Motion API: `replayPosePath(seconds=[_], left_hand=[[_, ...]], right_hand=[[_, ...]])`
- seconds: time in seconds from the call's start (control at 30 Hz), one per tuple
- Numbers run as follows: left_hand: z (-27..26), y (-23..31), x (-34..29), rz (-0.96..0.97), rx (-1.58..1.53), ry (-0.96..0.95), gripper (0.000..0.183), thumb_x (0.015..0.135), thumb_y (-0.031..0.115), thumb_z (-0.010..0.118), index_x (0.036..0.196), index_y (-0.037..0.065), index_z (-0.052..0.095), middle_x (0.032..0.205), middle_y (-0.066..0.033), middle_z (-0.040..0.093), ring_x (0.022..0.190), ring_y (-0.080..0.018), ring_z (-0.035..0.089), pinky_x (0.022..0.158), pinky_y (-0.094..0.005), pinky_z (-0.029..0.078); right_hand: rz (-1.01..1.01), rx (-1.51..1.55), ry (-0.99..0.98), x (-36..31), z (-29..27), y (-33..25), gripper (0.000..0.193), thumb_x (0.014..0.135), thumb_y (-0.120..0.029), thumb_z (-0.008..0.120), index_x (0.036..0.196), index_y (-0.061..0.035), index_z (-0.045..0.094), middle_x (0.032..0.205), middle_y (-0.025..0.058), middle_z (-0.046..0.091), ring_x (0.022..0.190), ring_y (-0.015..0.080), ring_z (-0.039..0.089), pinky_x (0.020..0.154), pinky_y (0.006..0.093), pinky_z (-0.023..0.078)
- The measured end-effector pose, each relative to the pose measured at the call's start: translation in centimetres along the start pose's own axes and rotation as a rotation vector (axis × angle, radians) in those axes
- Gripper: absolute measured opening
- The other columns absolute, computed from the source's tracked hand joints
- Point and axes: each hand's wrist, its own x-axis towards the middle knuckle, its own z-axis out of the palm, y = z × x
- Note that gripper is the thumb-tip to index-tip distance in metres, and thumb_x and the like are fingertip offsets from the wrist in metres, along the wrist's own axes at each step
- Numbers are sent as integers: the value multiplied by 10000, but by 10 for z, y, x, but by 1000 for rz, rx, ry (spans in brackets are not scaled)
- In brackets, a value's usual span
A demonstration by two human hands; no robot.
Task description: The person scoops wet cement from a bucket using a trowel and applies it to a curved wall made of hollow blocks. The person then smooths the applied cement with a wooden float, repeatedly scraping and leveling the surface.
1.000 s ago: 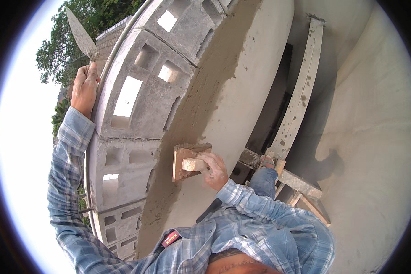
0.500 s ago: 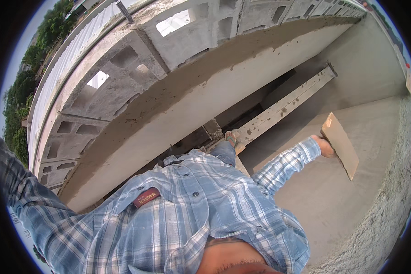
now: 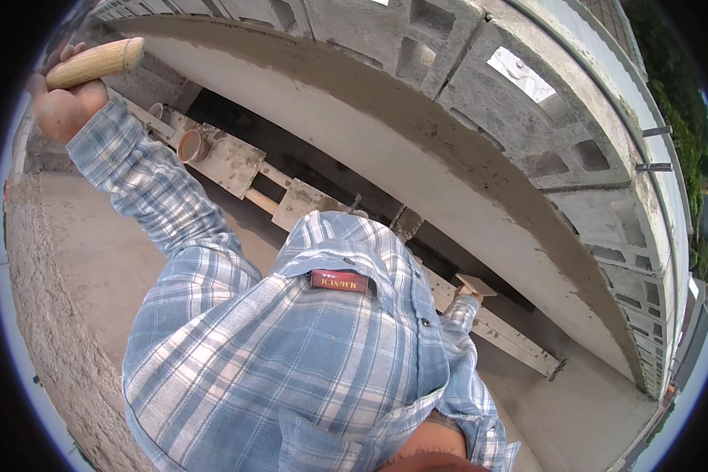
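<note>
My left hand (image 3: pixel 69 106) is raised at the far upper left, fingers wrapped round a thick pale-yellow piece (image 3: pixel 98 63) with a streaked surface and a blunt end. Its exact kind is not clear. At the right, lower down, my right hand (image 3: pixel 470 296) is closed on a flat, tan plastering float (image 3: pixel 477 285). The board hides most of its fingers. This float hovers in view over a long plank, near the smooth lower wall (image 3: pixel 401 149); contact cannot be told.
Below me runs a plank walkway (image 3: pixel 228 164) with a brown bucket (image 3: pixel 192 146) on it. A dark gap lies beside it. Hollow blocks (image 3: pixel 543 126) top the curved wall above a damp mortar band (image 3: pixel 448 145). A rough wall edge (image 3: pixel 35 275) stands at the left.
The view has swung round along the wall. My left hand has come into sight holding the pale-yellow piece. My right hand, still gripping the float, now appears nearer the planks.
</note>
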Motion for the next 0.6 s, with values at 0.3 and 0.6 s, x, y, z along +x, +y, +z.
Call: replayPosePath(seconds=[0.3,0.6], left_hand=[[-436,-110,-366,-1377,1493,489,296,840,263,771,953,2,686,797,-74,690,616,-184,630,621,-385,529],[-461,27,-561,-2252,1473,46,305,802,291,757,1031,110,669,875,-83,702,767,-246,680,717,-444,534]], right_hand=[[181,-1996,-521,56,-5,-56,433,998,-349,442,1328,-87,541,1251,155,621,1116,346,605,937,440,508],[-281,-2693,-1047,112,147,-40,429,996,-340,435,1312,-83,569,1221,183,642,1111,381,612,941,423,505]])
